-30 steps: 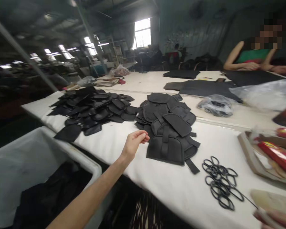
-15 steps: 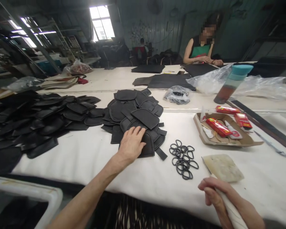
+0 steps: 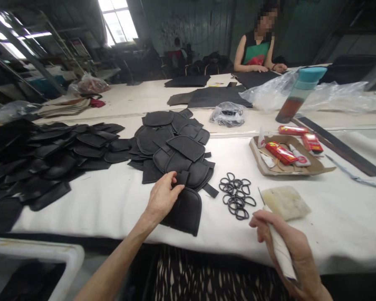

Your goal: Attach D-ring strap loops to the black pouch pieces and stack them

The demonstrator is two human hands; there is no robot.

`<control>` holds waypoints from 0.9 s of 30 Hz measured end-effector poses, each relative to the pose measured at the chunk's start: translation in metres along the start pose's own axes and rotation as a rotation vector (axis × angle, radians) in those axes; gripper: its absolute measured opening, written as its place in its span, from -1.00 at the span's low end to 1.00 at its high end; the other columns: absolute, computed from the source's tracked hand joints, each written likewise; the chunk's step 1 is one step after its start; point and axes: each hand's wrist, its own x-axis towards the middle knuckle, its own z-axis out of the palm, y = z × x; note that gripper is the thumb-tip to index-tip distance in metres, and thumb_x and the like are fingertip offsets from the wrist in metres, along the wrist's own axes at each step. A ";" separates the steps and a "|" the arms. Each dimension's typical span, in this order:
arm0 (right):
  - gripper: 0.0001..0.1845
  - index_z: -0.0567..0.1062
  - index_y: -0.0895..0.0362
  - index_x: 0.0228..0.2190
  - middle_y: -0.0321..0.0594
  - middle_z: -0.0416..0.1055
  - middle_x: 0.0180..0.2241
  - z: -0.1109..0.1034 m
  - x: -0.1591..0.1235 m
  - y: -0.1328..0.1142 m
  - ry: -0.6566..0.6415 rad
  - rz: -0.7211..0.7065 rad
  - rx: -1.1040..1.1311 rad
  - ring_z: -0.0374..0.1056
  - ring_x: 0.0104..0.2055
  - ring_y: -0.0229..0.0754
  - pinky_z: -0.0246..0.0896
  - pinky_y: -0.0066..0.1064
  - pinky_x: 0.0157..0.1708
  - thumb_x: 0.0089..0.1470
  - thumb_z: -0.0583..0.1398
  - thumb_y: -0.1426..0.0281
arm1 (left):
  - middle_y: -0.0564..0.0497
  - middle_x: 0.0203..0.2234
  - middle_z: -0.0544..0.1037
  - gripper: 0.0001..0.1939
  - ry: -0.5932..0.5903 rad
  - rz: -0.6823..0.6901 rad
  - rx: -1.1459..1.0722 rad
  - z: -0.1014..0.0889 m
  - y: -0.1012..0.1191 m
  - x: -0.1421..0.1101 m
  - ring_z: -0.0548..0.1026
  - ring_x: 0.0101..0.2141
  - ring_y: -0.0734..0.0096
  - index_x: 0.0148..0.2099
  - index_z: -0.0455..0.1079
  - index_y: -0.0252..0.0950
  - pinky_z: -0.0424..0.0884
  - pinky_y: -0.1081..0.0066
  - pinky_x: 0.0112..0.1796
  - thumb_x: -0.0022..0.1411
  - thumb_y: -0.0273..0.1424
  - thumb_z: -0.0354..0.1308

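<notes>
My left hand (image 3: 163, 196) pinches the strap of a black leather flap (image 3: 184, 213), which lies at the near side of a heap of similar stitched flaps (image 3: 158, 140). My right hand (image 3: 296, 246) is wrapped round an awl (image 3: 279, 246) with a white wrapped handle; its thin dark tip points up and away from me. Between the two hands lies a loose cluster of black D-rings (image 3: 236, 196). Just beyond the awl's tip is a yellowish translucent block (image 3: 286, 202).
A cardboard tray (image 3: 265, 169) holds red packets and small tubes. Behind it stands a teal-lidded bottle (image 3: 301, 96). More black pieces (image 3: 56, 154) are piled at left, above a white bin (image 3: 72, 255). A person (image 3: 253, 50) sits across the table.
My view has swung right. My left hand went from beside the heap onto the front flap, which is now nearer me. My right hand with the awl came fully into view.
</notes>
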 end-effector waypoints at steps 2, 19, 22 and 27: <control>-0.76 0.40 0.08 -0.13 -0.29 0.43 -0.48 0.001 -0.005 0.004 -0.031 -0.018 0.032 0.36 -0.52 -0.24 0.29 -0.43 -0.46 0.15 0.07 0.40 | -0.05 -0.30 0.48 -0.70 -0.017 0.010 -0.002 0.005 0.004 0.002 0.44 -0.36 0.26 -0.12 0.38 -0.26 0.31 0.34 -0.31 0.06 -0.32 0.16; -0.76 0.44 0.21 -0.24 -0.01 0.49 -0.30 0.022 0.014 0.007 -0.080 -0.425 -0.485 0.38 -0.25 -0.07 0.32 -0.30 -0.32 0.21 -0.01 0.57 | 0.23 -0.80 0.20 -0.71 -0.368 -0.202 -0.826 0.013 0.012 -0.011 0.22 -0.76 0.56 -0.59 0.13 -0.23 0.17 0.51 -0.63 0.00 -0.28 0.17; -0.73 0.45 0.21 -0.26 -0.02 0.49 -0.31 0.026 0.020 0.006 -0.099 -0.457 -0.493 0.37 -0.29 -0.10 0.30 -0.31 -0.34 0.21 -0.03 0.59 | 0.21 -0.81 0.24 -0.72 -0.362 -0.180 -0.840 0.019 0.024 -0.018 0.25 -0.74 0.56 -0.58 0.15 -0.24 0.19 0.53 -0.62 0.04 -0.28 0.14; -0.71 0.46 0.21 -0.26 -0.05 0.49 -0.34 0.026 0.025 0.005 -0.137 -0.528 -0.496 0.35 -0.28 -0.11 0.26 -0.31 -0.30 0.22 -0.05 0.59 | 0.19 -0.79 0.29 -0.75 -0.335 -0.119 -0.716 0.030 0.031 -0.026 0.27 -0.72 0.57 -0.57 0.22 -0.26 0.21 0.54 -0.61 0.08 -0.30 0.11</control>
